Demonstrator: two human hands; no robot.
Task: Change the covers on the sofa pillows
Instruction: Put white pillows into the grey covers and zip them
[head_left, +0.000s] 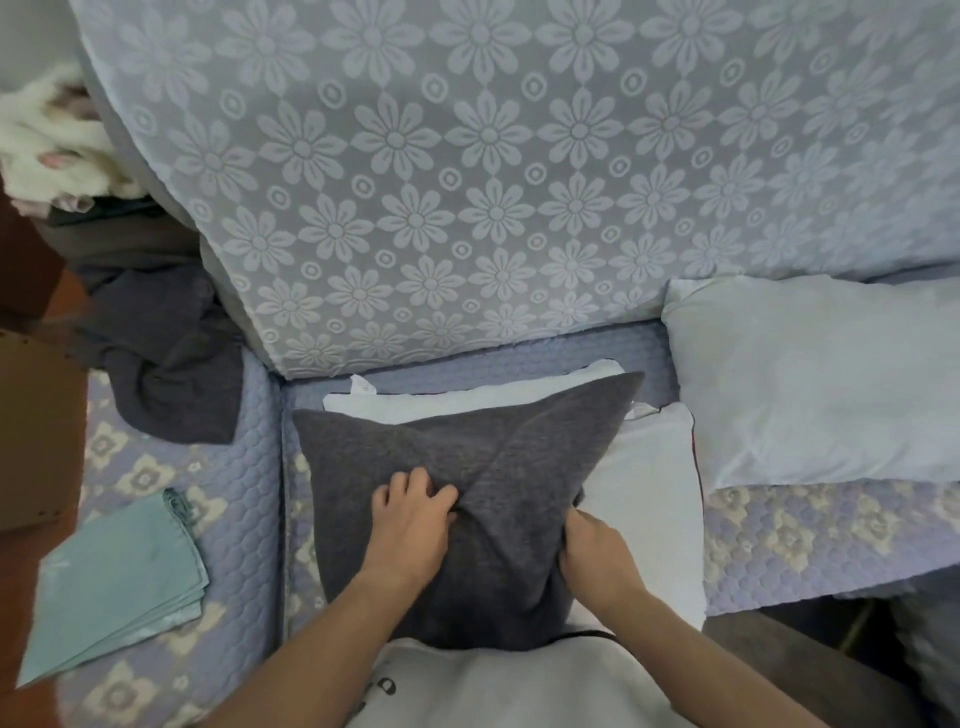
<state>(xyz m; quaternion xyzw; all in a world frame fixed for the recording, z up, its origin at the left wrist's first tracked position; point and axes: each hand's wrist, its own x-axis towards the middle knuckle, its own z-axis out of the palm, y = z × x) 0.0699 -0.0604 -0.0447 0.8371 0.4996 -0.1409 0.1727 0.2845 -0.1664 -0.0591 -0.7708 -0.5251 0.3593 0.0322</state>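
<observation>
We bunch the grey cover (467, 457) on the near seat, over the white pillow (644, 499) | left hand (415, 519) and right hand (597, 551) both clutching its fabric | risk: uneven pulling snags cover on a pillow corner.

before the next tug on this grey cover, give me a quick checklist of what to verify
1. Left hand holds the grey cover: ok, fingers bunch the fabric.
2. Right hand holds the cover's right edge: ok.
3. White pillow insert coming free: ok, it shows along the top and right.
4. Cover's opening or zip clear: cannot tell, hidden.
5. Fresh teal covers at hand: ok, folded stack on the seat to the left.
6. Bare pillow out of the way: ok, lying apart on the right.
</observation>
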